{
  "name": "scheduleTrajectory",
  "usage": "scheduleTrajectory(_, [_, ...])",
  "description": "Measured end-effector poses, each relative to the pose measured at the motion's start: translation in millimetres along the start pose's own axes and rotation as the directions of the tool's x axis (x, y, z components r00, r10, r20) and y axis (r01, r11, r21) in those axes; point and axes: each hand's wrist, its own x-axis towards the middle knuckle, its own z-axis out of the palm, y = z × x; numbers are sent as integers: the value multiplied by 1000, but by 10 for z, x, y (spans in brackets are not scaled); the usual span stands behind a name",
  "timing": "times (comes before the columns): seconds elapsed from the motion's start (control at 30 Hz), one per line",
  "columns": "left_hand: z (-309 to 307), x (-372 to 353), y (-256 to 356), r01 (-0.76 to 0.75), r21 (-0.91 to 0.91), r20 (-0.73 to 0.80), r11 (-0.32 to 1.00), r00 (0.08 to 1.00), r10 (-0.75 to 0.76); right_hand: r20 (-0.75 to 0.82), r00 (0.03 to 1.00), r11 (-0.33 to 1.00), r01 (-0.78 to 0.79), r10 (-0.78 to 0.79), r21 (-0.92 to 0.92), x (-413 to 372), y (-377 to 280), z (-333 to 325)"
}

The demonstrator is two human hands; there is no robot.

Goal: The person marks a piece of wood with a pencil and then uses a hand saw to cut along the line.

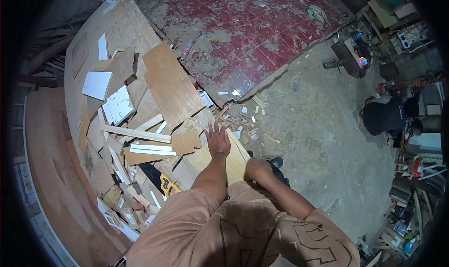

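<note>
My left hand (pixel 217 139) lies flat with its fingers spread on a pale wooden board (pixel 237 161) in front of my body. At the board's right edge is my right hand (pixel 258 168), its fingers curled and mostly hidden from above; what they hold cannot be made out. Left of my left forearm rests a hand saw with a yellow handle (pixel 169 184) and a dark blade. Near it are a piece of brown cardboard (pixel 186 143) and two white strips (pixel 153 149).
A plywood sheet (pixel 170 87) and white panels (pixel 119 104) lie among offcuts on the worktable (pixel 124 21). Wood scraps (pixel 241 122) litter the concrete floor beside red tiles (pixel 243 37). A person in a dark shirt (pixel 383 118) is at the right, near piled materials.
</note>
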Motion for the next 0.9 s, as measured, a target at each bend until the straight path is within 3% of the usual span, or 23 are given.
scheduleTrajectory(0.1, [41,-33,-13,-31,-31,-52,999,998,29,-128,992,1000,2,-6,-30,517,-152,212])
scheduleTrajectory(0.17, [50,-11,-13,-14,-37,-38,999,999,12,-272,962,997,22,-3,69,699,-156,257])
scheduleTrajectory(0.33, [72,-29,-17,-32,-45,-68,998,997,29,-65,997,999,-26,27,19,154,178,393])
scheduleTrajectory(0.43, [30,-13,-27,-31,-27,-63,999,998,29,-54,996,997,-64,66,44,-614,3,-128])
scheduleTrajectory(0.53, [41,-22,-20,-40,-22,-56,999,998,38,-140,990,1000,22,-23,-7,-388,46,19])
scheduleTrajectory(0.73, [60,-26,-15,-24,-39,-66,999,998,21,-209,977,999,43,-45,-14,794,-242,219])
scheduleTrajectory(0.9, [-31,-33,4,7,-62,-40,998,999,-10,-218,976,1000,-1,-5,-28,300,-181,195])
